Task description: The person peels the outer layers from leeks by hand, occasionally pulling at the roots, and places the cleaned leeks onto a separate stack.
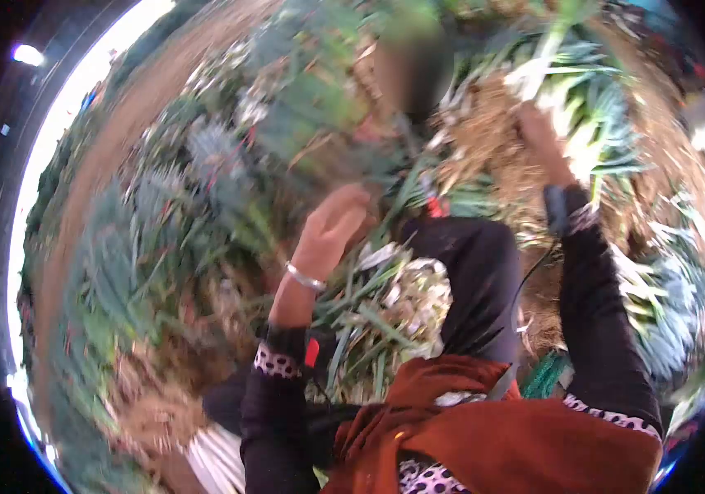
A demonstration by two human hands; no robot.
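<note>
My left hand point(334, 229), with a silver bangle at the wrist, is raised above cut green leaves. Its fingers are loosely bent and apart, and I see nothing held in them. My right hand point(539, 136) reaches forward beside a pile of leeks point(604, 123). One leek point(538, 70) lies at an angle just beyond its fingertips, its white end close to them. Blur hides whether the fingers touch or grip it. A dark band point(556, 210) circles the right wrist.
Leafy green bundles point(114, 255) cover the ground on the left. More leeks point(657, 305) lie at the right. Trimmings point(410, 296) surround my bent knee point(472, 255). Dry straw point(488, 123) lies ahead, near a blurred shape. Green netting point(543, 375) shows by my right side.
</note>
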